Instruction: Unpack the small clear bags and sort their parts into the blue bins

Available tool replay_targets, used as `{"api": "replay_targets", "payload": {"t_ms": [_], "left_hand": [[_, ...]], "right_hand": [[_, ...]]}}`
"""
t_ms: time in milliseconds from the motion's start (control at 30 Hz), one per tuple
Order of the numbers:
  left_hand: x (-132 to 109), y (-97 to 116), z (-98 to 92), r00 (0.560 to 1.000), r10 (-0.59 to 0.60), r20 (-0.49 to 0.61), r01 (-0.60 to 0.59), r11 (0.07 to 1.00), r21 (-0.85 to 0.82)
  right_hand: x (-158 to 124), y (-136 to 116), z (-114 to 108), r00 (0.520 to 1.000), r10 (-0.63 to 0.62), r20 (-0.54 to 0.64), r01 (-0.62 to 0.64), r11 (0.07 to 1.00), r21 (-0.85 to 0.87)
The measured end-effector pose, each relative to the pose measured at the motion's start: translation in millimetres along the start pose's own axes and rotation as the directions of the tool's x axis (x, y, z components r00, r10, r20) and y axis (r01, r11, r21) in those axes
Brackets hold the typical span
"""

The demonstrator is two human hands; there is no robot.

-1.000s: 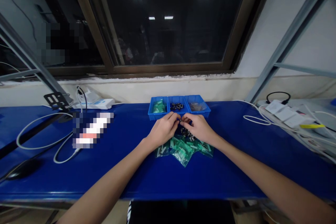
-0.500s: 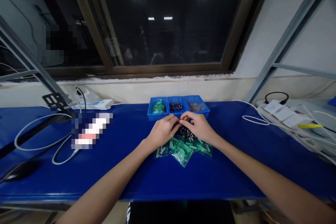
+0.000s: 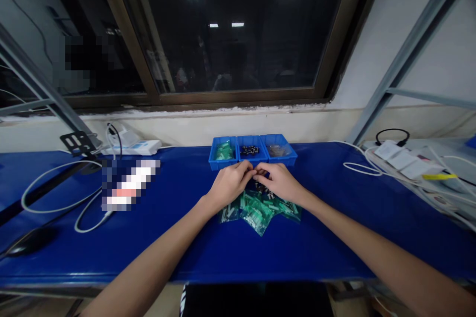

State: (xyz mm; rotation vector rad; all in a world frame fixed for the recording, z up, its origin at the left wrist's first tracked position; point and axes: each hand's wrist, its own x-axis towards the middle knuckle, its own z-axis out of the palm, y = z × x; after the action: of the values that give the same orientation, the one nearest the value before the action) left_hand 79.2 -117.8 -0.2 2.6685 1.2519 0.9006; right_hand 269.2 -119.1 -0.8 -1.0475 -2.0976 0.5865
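Observation:
My left hand (image 3: 231, 181) and my right hand (image 3: 278, 178) meet at the fingertips just in front of the blue bins. Both are pinched closed; whatever lies between the fingers is too small and hidden to name. Beneath them is a pile of small black-and-silver parts (image 3: 265, 189), partly covered by the hands. Closer to me, several green-tinted clear plastic bags (image 3: 258, 213) with small pieces inside lie on the table. Behind the hands stand three joined blue bins: the left bin (image 3: 223, 163) holds green bags, the middle one black-and-silver parts (image 3: 249, 150), the right one clear bags (image 3: 278, 150).
The blue tabletop (image 3: 148, 242) runs along a wall below a dark window. At left are a white power strip (image 3: 139, 147), looped white cables and a black object (image 3: 29, 241). White adapters (image 3: 403, 161) and cables lie at right, beside a grey metal post (image 3: 394, 69).
My right hand's fingers have shifted slightly, still meeting the left hand's fingertips. The bags and bins stay where they were.

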Motion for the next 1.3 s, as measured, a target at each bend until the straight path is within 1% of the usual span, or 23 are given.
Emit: {"api": "replay_targets", "payload": {"t_ms": [100,200,300,433,533,700,767,900,1000,1100,1200,1300], "left_hand": [[0.3,-1.5,1.3,0.999,-0.02,-0.031,0.019,0.999,-0.036],[0.5,-2.0,0.7,1.0,-0.019,-0.02,0.018,0.998,-0.057],[0.3,-1.8,-0.1,1.0,0.008,-0.009,-0.008,0.998,-0.063],[0.0,-1.5,0.2,0.998,0.057,-0.026,-0.058,0.995,-0.08],[0.2,-0.8,0.3,0.997,0.069,-0.023,-0.07,0.996,-0.06],[0.9,1.0,0.7,0.995,0.101,0.026,-0.102,0.995,0.022],[0.9,0.7,1.4,0.994,0.106,0.034,-0.107,0.994,0.032],[0.5,-2.0,2.5,0.996,0.08,0.027,-0.081,0.996,0.033],[0.5,-3.7,2.3,0.998,0.065,0.015,-0.065,0.997,0.035],[0.6,-3.4,2.0,0.997,0.079,0.01,-0.079,0.996,0.036],[0.5,-2.3,1.8,0.996,0.089,0.02,-0.09,0.995,0.042],[0.3,-1.6,1.3,0.997,0.08,0.021,-0.081,0.995,0.054]], "right_hand": [[-0.5,-2.1,0.8,1.0,0.002,-0.002,-0.002,1.0,-0.026],[-0.7,-2.8,0.8,1.0,-0.004,-0.019,0.003,0.999,-0.046],[-0.2,-2.3,-0.1,0.999,-0.009,-0.042,0.007,0.999,-0.04],[0.9,-1.5,-1.3,0.996,0.016,-0.083,-0.015,1.0,0.001],[1.1,-1.7,-1.7,0.996,0.029,-0.089,-0.027,0.999,0.033],[0.6,-3.7,-4.2,0.991,0.03,-0.129,-0.013,0.992,0.128],[0.6,-4.7,-6.1,0.993,0.024,-0.113,-0.008,0.99,0.144],[0.9,-6.3,-8.3,0.998,-0.018,-0.065,0.022,0.998,0.062],[0.9,-6.6,-7.9,0.993,-0.075,-0.091,0.071,0.996,-0.046],[0.7,-5.1,-7.2,0.987,-0.13,-0.099,0.117,0.985,-0.128],[-0.1,-2.3,-6.4,0.986,-0.137,-0.097,0.121,0.98,-0.159],[-1.4,-1.2,-5.1,0.989,-0.118,-0.086,0.102,0.98,-0.171]]}}
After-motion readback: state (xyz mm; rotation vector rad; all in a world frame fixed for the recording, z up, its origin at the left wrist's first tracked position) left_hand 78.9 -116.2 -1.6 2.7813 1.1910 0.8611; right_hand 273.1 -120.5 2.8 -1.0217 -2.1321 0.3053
